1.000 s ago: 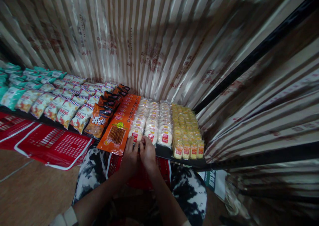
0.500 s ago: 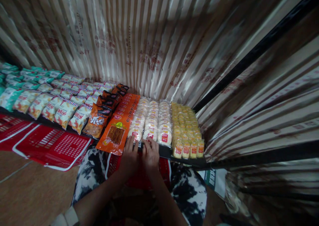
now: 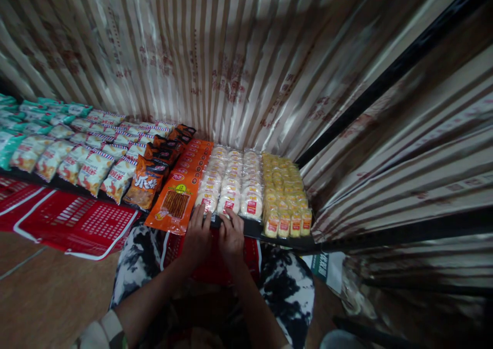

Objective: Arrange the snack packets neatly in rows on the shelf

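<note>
My left hand (image 3: 197, 237) rests at the shelf's front edge, its fingers stretched out and touching the front of the left row of round white packaged snacks (image 3: 207, 204). Beside it, my right hand (image 3: 231, 238) lies with extended fingertips against the front pack of the middle row of white snacks (image 3: 228, 203). Neither hand is wrapped around anything. A third row of white snacks (image 3: 251, 206) stands to the right of my hands. Just left of my left hand lies a flat orange snack pack (image 3: 177, 200), slightly overhanging the edge.
Yellow packaged cakes (image 3: 284, 220) fill the shelf's right end. Leftward stand brown-orange bags (image 3: 145, 183), white chip bags (image 3: 92, 172) and green bags (image 3: 6, 146). Red baskets (image 3: 82, 223) sit below. Striped sheeting (image 3: 239, 46) hangs behind, and a black metal bar (image 3: 370, 92) slants at right.
The view has shifted slightly, so the shelf goods sit a little further left and higher. Both hands stay at the fronts of the same white rows.
</note>
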Demonstrator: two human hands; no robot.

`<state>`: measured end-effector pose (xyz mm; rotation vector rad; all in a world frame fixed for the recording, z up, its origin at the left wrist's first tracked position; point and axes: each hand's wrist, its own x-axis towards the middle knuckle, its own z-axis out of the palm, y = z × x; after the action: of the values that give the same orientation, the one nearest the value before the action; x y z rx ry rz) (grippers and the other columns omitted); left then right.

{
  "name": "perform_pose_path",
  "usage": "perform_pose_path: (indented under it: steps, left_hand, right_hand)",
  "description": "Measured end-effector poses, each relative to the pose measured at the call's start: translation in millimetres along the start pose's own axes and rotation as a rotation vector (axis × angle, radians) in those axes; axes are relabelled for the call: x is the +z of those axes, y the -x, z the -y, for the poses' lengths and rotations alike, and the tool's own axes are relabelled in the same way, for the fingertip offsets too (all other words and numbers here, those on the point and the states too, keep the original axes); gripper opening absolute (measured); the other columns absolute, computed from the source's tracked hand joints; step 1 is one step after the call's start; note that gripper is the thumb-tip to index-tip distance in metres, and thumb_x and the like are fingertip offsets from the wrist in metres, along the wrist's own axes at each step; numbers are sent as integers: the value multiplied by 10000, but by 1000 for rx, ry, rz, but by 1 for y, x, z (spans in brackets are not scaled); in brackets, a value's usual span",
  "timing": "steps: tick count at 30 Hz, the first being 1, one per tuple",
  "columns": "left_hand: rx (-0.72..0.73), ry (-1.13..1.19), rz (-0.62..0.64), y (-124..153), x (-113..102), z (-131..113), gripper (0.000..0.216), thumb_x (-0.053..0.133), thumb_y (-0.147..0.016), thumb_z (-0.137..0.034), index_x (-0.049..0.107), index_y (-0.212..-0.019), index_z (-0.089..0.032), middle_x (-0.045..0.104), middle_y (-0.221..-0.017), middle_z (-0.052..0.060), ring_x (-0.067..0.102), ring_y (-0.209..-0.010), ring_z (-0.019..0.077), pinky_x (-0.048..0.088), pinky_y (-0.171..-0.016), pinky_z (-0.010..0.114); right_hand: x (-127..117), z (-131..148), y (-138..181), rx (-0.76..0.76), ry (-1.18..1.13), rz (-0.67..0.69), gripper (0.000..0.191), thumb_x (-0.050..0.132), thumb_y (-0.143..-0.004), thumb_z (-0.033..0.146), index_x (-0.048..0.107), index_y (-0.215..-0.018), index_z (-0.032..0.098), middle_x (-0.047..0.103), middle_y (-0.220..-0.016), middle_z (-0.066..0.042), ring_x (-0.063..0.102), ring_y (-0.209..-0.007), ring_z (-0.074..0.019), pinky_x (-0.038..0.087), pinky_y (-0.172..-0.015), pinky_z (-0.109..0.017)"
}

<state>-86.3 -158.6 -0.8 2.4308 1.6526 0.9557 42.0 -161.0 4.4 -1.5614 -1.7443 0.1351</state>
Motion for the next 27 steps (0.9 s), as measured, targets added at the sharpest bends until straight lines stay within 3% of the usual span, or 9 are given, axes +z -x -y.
perform_pose_path:
  steps: [6, 11, 15, 18, 20, 22, 25, 27]
  left_hand:
    - [-7, 31, 13, 2, -2, 1, 497, 409, -795, -53, 428, -1292, -66, 337, -1435, 218, 205, -1380, 324, 323, -1065, 522]
    - [8, 19, 32, 2, -4, 0, 516, 390, -800, -39, 393, -1316, -34, 336, -1424, 239, 211, -1375, 327, 335, -1060, 509]
    - [50, 60, -27, 7, -11, -1, 450, 395, -814, -52, 452, -1261, -59, 410, -1366, 216, 286, -1338, 316, 355, -1044, 508]
    - [197, 174, -20, 21, -13, -4, 330, 408, -831, -68, 548, -1126, -113, 552, -1187, 153, 425, -1226, 264, 393, -1021, 457]
    - [281, 263, 136, 32, -10, -6, 309, 422, -816, -58, 576, -1070, -143, 597, -1091, 111, 502, -1118, 226, 430, -984, 409]
    - [226, 323, 366, 40, -3, -10, 321, 427, -788, -39, 592, -1039, -153, 606, -1088, 98, 536, -1052, 207, 454, -944, 373]
    - [-34, 419, 674, 45, 12, -16, 330, 417, -772, -37, 614, -1015, -143, 605, -1124, 113, 554, -1042, 210, 448, -922, 351]
    - [-155, 480, 783, 45, 24, -19, 317, 429, -780, -63, 630, -1014, -137, 626, -1098, 120, 577, -1014, 221, 440, -913, 349]
  right_hand:
    - [-9, 1, 10, -49, -100, -89, 333, 369, -876, 133, 619, -1087, 197, 591, -1161, -95, 501, -1105, -191, 433, -956, -393]
    - [-9, -8, 41, -24, -134, -81, 320, 351, -884, 135, 620, -1051, 181, 635, -1062, -99, 566, -1032, -174, 459, -923, -367]
    - [-3, -25, 69, 96, -38, 42, 305, 352, -885, 173, 636, -997, 162, 655, -1017, -105, 589, -998, -189, 467, -897, -373]
    - [1, -38, 79, 312, 175, 405, 320, 351, -883, 155, 654, -988, 142, 675, -974, -126, 623, -938, -194, 479, -833, -323]
    - [3, -43, 81, 433, 300, 698, 316, 375, -869, 121, 661, -1004, 130, 688, -969, -138, 646, -908, -195, 479, -786, -286]
    - [6, -46, 79, 485, 353, 854, 301, 411, -847, 99, 672, -995, 119, 699, -962, -148, 661, -893, -206, 478, -758, -273]
    - [12, -49, 73, 504, 376, 886, 267, 463, -823, 106, 692, -960, 100, 688, -1011, -184, 644, -969, -246, 464, -824, -306]
    - [16, -52, 69, 513, 394, 887, 259, 491, -807, 113, 696, -965, 94, 664, -1069, -207, 612, -1046, -268, 432, -899, -339]
